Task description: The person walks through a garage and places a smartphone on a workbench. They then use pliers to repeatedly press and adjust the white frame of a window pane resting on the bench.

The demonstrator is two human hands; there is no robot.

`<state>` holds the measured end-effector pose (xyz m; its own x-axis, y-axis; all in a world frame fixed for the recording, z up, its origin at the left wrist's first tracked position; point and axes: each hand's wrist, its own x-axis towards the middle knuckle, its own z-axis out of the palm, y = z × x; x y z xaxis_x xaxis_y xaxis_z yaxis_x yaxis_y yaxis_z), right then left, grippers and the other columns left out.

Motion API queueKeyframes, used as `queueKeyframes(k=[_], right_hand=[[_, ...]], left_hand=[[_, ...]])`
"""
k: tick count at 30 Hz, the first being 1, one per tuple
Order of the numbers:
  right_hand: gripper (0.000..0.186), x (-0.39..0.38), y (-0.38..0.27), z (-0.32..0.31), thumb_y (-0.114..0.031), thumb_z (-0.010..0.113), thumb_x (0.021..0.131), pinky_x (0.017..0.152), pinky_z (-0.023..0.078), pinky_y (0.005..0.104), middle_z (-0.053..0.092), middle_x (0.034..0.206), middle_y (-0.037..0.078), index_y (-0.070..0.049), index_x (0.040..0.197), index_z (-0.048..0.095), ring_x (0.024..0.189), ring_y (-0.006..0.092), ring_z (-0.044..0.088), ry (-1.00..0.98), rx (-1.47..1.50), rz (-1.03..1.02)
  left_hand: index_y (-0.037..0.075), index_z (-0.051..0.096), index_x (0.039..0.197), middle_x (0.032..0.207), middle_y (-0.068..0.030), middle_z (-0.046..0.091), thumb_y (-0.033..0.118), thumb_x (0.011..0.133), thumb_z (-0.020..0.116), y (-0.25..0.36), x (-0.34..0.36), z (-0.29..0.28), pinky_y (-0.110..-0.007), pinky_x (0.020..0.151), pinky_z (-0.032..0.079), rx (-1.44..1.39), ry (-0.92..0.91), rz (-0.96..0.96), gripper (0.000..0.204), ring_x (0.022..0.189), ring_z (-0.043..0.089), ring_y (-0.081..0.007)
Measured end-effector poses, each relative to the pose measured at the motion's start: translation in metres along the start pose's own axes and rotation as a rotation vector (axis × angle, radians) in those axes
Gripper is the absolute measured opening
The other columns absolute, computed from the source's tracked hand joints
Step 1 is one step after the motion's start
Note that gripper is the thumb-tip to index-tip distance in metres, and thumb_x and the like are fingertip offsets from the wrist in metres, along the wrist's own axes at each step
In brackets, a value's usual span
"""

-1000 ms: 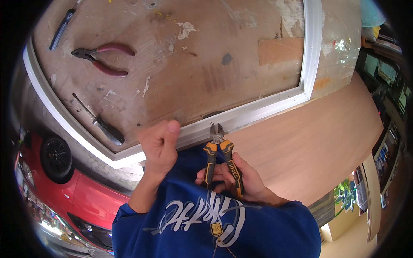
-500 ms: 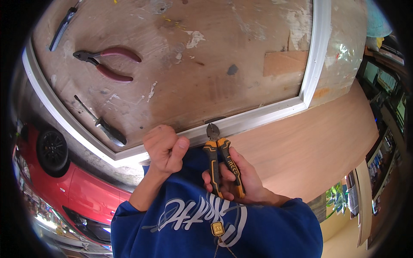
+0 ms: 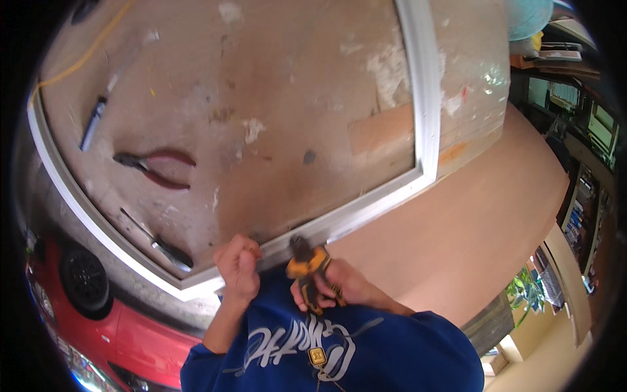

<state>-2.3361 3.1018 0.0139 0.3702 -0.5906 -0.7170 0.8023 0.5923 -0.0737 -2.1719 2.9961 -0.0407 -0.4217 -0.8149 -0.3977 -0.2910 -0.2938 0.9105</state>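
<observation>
My right hand (image 3: 336,287) is wrapped round the handles of orange-and-black diagonal cutters (image 3: 309,264). Their dark jaws point at the near rail of a white metal frame (image 3: 366,204) lying on the worktop; motion blurs the jaws, so I cannot tell whether they touch the rail. On the same rail, to the left of the cutters, my left hand (image 3: 238,261) is closed in a fist with its thumb pressed in. Whatever its fingers hold, if anything, is hidden.
Inside the frame lie red-handled pliers (image 3: 163,168), a black-handled screwdriver (image 3: 168,251) and a dark pen-like tool (image 3: 95,124). A yellow cord (image 3: 81,62) runs at the far left. A red car (image 3: 147,336) stands at the lower left, a plant (image 3: 526,291) at the lower right.
The view has shifted, so the worktop and tools sit lower in the picture. The cutters' handles have come closer together in my right hand. My left hand stays closed by the rail.
</observation>
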Motion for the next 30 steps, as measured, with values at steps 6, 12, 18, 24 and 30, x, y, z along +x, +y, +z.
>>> queueKeyframes(k=[6,12,18,24,30], right_hand=[[0.044,0.004,-0.021,0.032,-0.038,0.047,0.095,0.060,0.044,0.0320,0.060,0.078,0.017,0.005,0.090,0.058,0.066,0.0255,0.057,0.042,-0.924,0.025],[0.049,0.005,-0.032,0.049,-0.044,0.049,0.093,0.069,0.045,0.0374,0.058,0.078,0.019,0.004,0.091,0.059,0.072,0.0306,0.058,0.000,-1.038,0.090],[0.051,-0.002,-0.054,0.047,-0.045,0.049,0.093,0.066,0.046,0.0324,0.062,0.078,0.015,0.003,0.087,0.062,0.066,0.0206,0.060,-0.037,-1.034,0.159],[0.056,0.005,-0.183,0.023,-0.049,0.039,0.095,0.054,0.049,0.0266,0.063,0.064,0.007,-0.001,0.080,0.065,0.062,0.0134,0.062,0.406,-0.948,-0.373],[0.054,0.031,-0.282,0.009,-0.051,0.043,0.093,0.048,0.054,0.0306,0.064,0.087,0.017,0.002,0.093,0.055,0.073,0.0252,0.067,0.623,-0.768,-0.399]], left_hand=[[0.004,0.048,0.056,0.048,-0.0064,0.036,0.033,0.087,0.056,0.021,0.010,-0.011,-0.033,0.041,0.027,-0.061,-0.053,0.119,0.043,0.040,0.038,-0.0192],[0.003,0.042,0.050,0.046,-0.0054,0.041,0.024,0.087,0.056,0.020,0.013,-0.026,-0.032,0.040,0.026,-0.039,0.047,0.203,0.044,0.038,0.038,-0.0175],[0.010,0.034,0.049,0.044,-0.0020,0.035,0.039,0.094,0.046,-0.007,0.013,-0.051,-0.029,0.039,0.022,-0.723,-0.101,-0.076,0.055,0.037,0.031,-0.0129],[0.010,0.033,0.050,0.046,-0.0011,0.034,0.041,0.096,0.044,0.019,0.020,-0.043,-0.029,0.041,0.025,-0.809,-0.012,-0.290,0.056,0.040,0.032,-0.0125],[0.007,0.040,0.050,0.048,-0.0028,0.040,0.035,0.097,0.045,-0.001,-0.009,-0.003,-0.027,0.046,0.031,-0.675,-0.312,-0.207,0.055,0.046,0.037,-0.0123]])
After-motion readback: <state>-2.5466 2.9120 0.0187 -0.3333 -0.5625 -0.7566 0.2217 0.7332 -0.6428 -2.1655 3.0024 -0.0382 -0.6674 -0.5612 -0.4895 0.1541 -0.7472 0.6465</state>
